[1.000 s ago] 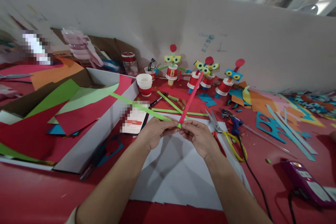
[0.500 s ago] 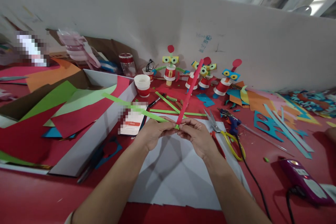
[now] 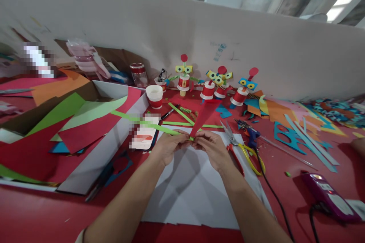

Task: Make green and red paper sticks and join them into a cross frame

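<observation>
My left hand (image 3: 168, 145) pinches a green paper strip (image 3: 137, 121), which stretches out to the left over a phone (image 3: 144, 142). My right hand (image 3: 210, 146) is closed at the same small joint, holding the low end of a red paper strip (image 3: 201, 117). The red strip rises away from me and is smeared by motion. At the fingertips the two strips meet in a small green fold, partly hidden by the fingers. Both hands are above a white sheet (image 3: 191, 193). Beyond them lie a loose green strip (image 3: 181, 113) and a folded green paper spring (image 3: 185, 109).
Paper-cup figures (image 3: 184, 81) stand along the wall. White cups (image 3: 154, 97) and a box of coloured paper (image 3: 82, 171) are on the left. Yellow-handled scissors (image 3: 248, 155), a glue gun (image 3: 252, 133) with its cord, and a purple device (image 3: 330, 197) lie right.
The red strip has swung down and away from me, from standing tall to a lower, blurred position. Both hands keep their pinch at the joint. The view has tilted slightly upward.
</observation>
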{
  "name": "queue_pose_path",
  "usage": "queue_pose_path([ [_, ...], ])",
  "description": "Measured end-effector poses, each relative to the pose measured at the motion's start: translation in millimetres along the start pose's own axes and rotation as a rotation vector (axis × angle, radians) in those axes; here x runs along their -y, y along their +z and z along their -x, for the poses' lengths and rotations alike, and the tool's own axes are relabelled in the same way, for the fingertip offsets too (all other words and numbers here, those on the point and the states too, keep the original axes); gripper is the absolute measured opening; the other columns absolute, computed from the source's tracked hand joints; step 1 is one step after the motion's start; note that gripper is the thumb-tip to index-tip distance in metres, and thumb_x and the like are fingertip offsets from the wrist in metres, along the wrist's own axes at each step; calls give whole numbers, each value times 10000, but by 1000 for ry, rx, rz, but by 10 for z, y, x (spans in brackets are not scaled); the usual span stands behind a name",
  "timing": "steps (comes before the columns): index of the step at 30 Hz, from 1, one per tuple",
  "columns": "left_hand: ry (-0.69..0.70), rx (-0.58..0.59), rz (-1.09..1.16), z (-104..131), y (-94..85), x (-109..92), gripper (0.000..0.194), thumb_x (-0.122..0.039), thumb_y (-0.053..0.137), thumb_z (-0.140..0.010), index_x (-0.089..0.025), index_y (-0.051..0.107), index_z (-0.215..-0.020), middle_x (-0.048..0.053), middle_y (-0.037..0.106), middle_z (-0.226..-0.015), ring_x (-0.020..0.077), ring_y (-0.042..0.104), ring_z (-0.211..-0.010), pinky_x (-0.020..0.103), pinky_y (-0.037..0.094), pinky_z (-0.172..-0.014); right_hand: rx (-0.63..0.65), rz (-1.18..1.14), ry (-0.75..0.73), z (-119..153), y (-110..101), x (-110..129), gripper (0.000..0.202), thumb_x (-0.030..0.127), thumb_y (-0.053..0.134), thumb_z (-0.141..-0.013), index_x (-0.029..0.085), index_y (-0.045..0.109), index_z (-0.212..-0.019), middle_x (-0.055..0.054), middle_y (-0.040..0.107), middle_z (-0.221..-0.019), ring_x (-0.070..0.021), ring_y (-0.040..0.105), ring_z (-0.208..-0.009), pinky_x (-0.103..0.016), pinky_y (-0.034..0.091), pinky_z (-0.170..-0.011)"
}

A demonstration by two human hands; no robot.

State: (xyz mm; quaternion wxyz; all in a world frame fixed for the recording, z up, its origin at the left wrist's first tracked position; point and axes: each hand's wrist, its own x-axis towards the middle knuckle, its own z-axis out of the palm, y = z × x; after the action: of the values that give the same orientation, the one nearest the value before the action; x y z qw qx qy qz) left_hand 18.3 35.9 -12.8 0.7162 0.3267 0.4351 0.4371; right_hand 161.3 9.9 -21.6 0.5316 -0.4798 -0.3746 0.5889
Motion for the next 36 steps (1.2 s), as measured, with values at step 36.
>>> queue_pose_path([
  [36, 294, -59, 6, 18, 65, 147, 132, -242, 790, -622, -168, 714, -701, -8, 653, -669, 120, 571, -703, 247, 435, -700, 19, 306, -173, 100, 55, 72, 205, 362, 611, -760, 208, 576, -629, 54, 464, -577, -106, 409, -556, -250, 322, -538],
])
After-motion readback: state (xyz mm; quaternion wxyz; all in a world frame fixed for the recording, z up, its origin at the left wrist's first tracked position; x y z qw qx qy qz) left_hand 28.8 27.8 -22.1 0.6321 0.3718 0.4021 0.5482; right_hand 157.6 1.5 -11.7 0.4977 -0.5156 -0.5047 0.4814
